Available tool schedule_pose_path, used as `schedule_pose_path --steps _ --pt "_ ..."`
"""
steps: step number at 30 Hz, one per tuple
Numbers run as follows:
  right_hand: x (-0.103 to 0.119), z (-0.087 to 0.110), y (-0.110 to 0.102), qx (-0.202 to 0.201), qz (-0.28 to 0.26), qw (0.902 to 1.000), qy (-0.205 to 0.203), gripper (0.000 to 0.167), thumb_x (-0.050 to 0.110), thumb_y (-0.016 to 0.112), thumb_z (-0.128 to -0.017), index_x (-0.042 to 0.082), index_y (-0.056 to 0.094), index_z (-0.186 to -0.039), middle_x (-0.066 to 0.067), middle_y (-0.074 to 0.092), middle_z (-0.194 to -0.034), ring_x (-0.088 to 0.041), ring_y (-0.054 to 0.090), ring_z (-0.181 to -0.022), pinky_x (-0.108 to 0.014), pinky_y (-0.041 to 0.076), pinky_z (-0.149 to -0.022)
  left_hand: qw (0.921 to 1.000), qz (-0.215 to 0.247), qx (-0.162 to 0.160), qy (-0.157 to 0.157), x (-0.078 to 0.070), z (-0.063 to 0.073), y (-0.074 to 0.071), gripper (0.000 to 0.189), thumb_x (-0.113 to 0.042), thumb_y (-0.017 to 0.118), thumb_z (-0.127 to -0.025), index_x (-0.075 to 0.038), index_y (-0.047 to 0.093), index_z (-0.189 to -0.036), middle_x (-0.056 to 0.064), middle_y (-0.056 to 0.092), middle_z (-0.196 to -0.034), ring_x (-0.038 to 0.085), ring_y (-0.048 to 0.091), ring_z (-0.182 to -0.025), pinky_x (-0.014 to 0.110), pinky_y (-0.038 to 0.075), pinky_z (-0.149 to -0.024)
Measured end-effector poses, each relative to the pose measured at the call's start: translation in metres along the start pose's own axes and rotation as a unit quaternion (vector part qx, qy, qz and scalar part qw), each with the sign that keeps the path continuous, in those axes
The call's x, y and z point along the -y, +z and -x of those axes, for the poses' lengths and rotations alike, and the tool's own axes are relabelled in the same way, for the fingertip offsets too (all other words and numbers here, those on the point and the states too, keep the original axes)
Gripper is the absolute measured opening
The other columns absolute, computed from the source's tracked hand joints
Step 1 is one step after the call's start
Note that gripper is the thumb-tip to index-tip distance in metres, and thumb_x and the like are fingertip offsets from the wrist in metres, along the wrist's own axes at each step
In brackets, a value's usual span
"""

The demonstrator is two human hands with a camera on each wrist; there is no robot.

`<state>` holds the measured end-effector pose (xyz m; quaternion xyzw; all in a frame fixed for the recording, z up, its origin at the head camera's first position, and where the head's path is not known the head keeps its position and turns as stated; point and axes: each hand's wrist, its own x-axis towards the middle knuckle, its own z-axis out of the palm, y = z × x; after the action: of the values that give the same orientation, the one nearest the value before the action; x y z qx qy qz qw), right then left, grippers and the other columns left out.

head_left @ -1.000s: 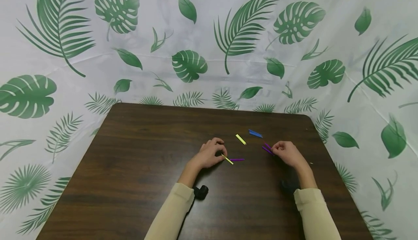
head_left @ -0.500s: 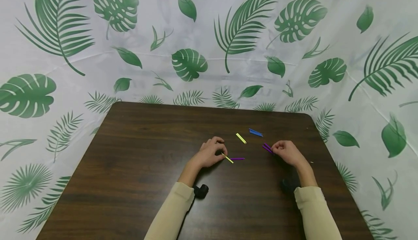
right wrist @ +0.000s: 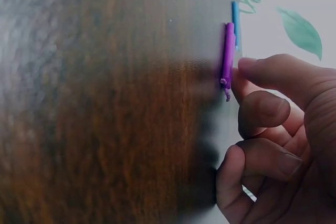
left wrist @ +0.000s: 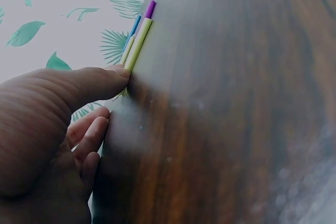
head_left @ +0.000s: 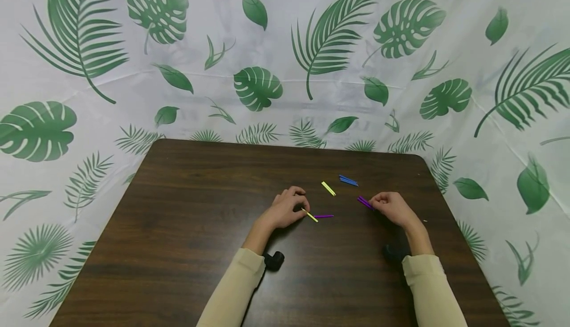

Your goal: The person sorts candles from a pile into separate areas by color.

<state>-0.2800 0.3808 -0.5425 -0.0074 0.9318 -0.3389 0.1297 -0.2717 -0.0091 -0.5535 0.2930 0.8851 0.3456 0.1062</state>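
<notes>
In the head view my left hand [head_left: 287,210] rests low over the table, pinching a thin yellow candle [head_left: 311,216] between thumb and forefinger. Its far end meets a single purple candle [head_left: 323,216] lying on the wood. To the right, my right hand [head_left: 394,208] pinches one of two purple candles [head_left: 365,202] lying side by side. The right wrist view shows the nearer purple candle [right wrist: 228,56] with its wick toward me; the thumb tip stands just beside it, partly hiding the forefinger. The other fingers curl loosely.
Two yellow candles [head_left: 328,188] and a small group of blue candles [head_left: 348,180] lie farther back on the dark wooden table [head_left: 200,208]. A leaf-printed white cloth [head_left: 200,94] hangs behind and beside the table. Black wrist devices [head_left: 274,261] sit under both forearms.
The two purple candles at my right hand were slightly apart and now lie close together. My left hand and its yellow candle have stayed in place.
</notes>
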Motion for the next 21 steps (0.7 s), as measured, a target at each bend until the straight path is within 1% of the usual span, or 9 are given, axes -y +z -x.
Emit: schedule_pose_path --steps 6,9,12,15,21 --pt "0.000 0.002 0.001 -0.014 -0.003 0.9999 0.001 0.040 0.033 0.064 -0.110 -0.005 0.075 -0.121 -0.015 0.076 -0.106 -0.020 0.058 -0.086 -0.033 0.050 -0.074 1.0000 -0.002 0.000 -0.001 -0.002 0.001 -0.001 0.007 -0.025 0.070 -0.107 -0.021 0.075 -0.107 0.013 0.046 -0.163 0.040 0.043 -0.149 0.063 0.035 -0.116" --pt "0.003 0.003 0.004 -0.029 -0.008 0.9995 -0.007 0.040 0.034 0.063 -0.110 -0.003 0.075 -0.121 -0.014 0.075 -0.105 -0.020 0.058 -0.085 -0.033 0.049 -0.074 1.0000 -0.006 0.001 -0.003 -0.001 0.001 0.001 0.007 -0.026 0.070 -0.107 -0.021 0.075 -0.108 0.013 0.046 -0.163 0.039 0.043 -0.149 0.062 0.035 -0.117" --pt "0.011 0.004 0.009 -0.043 -0.016 0.9987 -0.022 0.036 0.033 0.064 -0.110 0.000 0.075 -0.119 -0.012 0.072 -0.097 -0.020 0.057 -0.080 -0.033 0.048 -0.071 1.0000 -0.002 0.000 -0.001 0.000 0.001 0.001 0.007 -0.025 0.070 -0.107 -0.021 0.075 -0.107 0.013 0.046 -0.162 0.039 0.043 -0.148 0.063 0.035 -0.117" --pt "0.024 0.004 0.016 -0.047 -0.018 0.9978 -0.043 0.032 0.031 0.066 -0.109 0.002 0.075 -0.117 -0.008 0.066 -0.086 -0.019 0.054 -0.075 -0.033 0.046 -0.067 1.0000 0.001 -0.004 0.002 0.000 0.001 0.001 0.006 -0.025 0.071 -0.106 -0.020 0.076 -0.106 0.014 0.047 -0.162 0.040 0.044 -0.147 0.063 0.035 -0.116" --pt "0.052 0.007 0.038 -0.030 -0.026 0.9955 -0.087 0.018 0.024 0.072 -0.105 0.007 0.077 -0.110 0.001 0.055 -0.074 -0.016 0.051 -0.066 -0.031 0.044 -0.062 1.0000 -0.001 -0.001 -0.001 0.001 0.000 0.001 0.008 -0.026 0.070 -0.107 -0.020 0.075 -0.108 0.013 0.046 -0.163 0.040 0.043 -0.149 0.064 0.033 -0.118"
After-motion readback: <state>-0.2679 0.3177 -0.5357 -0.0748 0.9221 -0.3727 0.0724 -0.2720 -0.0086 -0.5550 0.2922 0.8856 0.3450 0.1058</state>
